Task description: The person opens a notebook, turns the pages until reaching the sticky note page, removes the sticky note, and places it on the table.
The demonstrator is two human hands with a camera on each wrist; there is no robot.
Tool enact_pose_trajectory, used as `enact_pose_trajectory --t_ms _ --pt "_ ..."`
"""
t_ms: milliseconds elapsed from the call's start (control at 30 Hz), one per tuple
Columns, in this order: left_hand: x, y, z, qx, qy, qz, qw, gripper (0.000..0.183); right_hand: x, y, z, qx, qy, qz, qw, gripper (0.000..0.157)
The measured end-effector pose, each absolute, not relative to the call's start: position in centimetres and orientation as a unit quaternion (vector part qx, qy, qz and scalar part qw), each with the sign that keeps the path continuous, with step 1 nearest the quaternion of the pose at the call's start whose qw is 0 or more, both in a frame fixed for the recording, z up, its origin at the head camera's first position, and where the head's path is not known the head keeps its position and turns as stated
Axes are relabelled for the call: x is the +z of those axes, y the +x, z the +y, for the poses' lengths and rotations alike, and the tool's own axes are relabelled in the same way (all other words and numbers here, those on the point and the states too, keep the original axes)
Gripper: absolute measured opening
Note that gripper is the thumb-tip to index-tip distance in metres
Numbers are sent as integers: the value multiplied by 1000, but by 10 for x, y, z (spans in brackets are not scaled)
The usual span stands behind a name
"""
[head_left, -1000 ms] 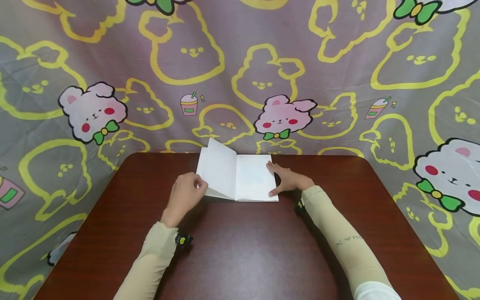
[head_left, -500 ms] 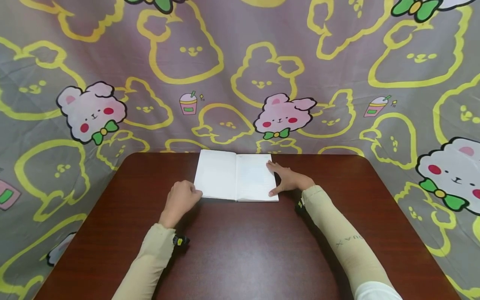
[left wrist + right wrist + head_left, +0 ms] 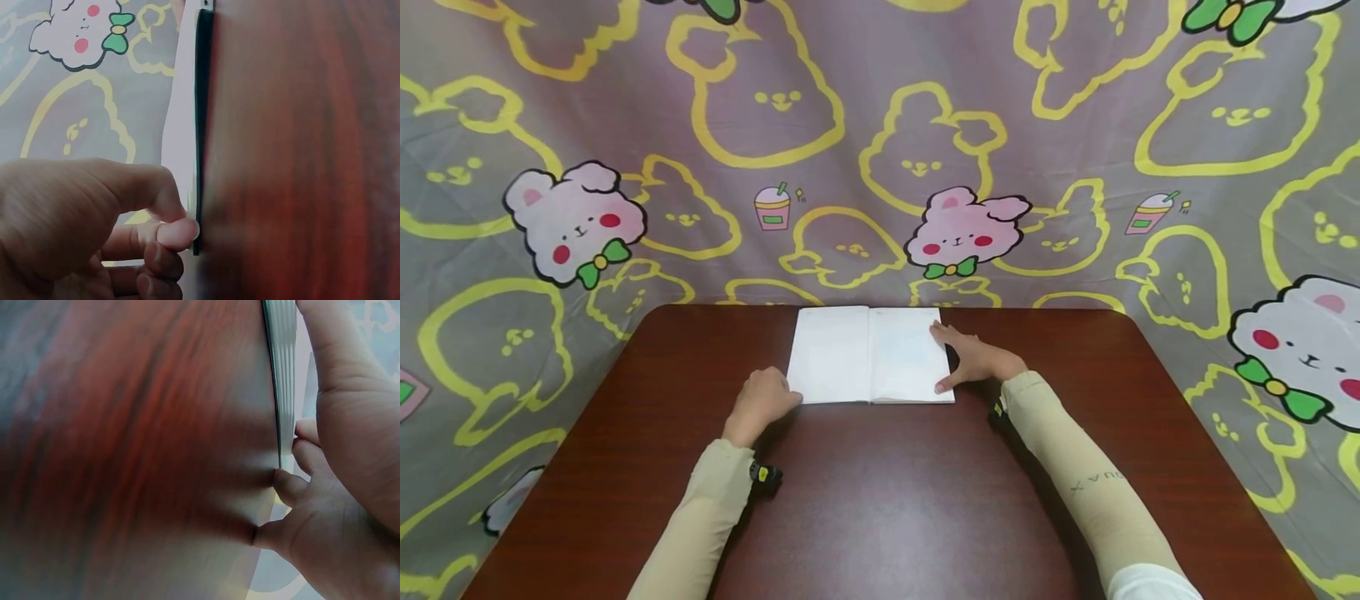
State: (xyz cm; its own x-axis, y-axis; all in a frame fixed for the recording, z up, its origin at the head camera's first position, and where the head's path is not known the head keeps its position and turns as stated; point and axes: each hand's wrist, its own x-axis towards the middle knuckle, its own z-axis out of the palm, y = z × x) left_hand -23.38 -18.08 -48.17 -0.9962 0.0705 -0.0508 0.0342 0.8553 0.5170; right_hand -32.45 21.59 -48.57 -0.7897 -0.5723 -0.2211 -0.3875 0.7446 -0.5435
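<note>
An open notebook [image 3: 831,354] with white pages lies flat at the far side of the table, its dark cover edge showing in the left wrist view. My left hand [image 3: 762,406] is at its near left corner. In the left wrist view, the thumb [image 3: 178,232] and bent index finger of that hand pinch the corner, while the other fingers curl in below. My right hand [image 3: 976,358] rests spread at the right edge, with the thumb at the near right corner and the fingertips farther up the page. In the right wrist view, some fingertips touch the tabletop beside the page stack [image 3: 284,381].
The dark reddish-brown table [image 3: 910,500] extends toward me and to both sides. A patterned cloth [image 3: 850,125] with cartoon animals hangs right behind its far edge. Both forearms reach in from the front, each with a small black camera at the wrist.
The raised left-hand leaves have come down flat onto the left side. My left hand has moved slightly down and left to the near corner. My right hand has stayed put.
</note>
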Motion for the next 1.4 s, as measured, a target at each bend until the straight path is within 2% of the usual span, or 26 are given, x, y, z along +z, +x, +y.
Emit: enact_pose_trajectory --t_ms 233,400,500,600,700,767,867,1133,1400 --pt "-477 -237 -186 253 26 966 42 42 -485 -325 217 -242 -255 916 191 128" --pt "-476 -240 -184 237 22 971 -4 22 -486 -325 218 -242 -255 917 190 128" --pt "-476 -243 -177 201 52 978 -32 33 -487 -326 218 -242 -259 915 191 128" --pt "-475 -249 -164 141 113 983 -38 31 -487 -326 218 -242 -259 915 193 128" --pt "-476 -258 -149 103 183 977 -21 34 -486 -326 218 -241 -260 915 191 127" --pt "-476 -265 -138 98 223 970 -2 43 -487 -325 218 -239 -261 916 190 127" --pt "-477 -275 -124 98 251 963 27 51 -488 -324 216 -240 -264 915 188 126" --pt "-481 -295 -101 122 282 949 73 60 -487 -320 213 -251 -257 913 192 126" --pt "-488 -303 -106 138 300 938 104 66 -482 -321 213 -247 -251 915 195 128"
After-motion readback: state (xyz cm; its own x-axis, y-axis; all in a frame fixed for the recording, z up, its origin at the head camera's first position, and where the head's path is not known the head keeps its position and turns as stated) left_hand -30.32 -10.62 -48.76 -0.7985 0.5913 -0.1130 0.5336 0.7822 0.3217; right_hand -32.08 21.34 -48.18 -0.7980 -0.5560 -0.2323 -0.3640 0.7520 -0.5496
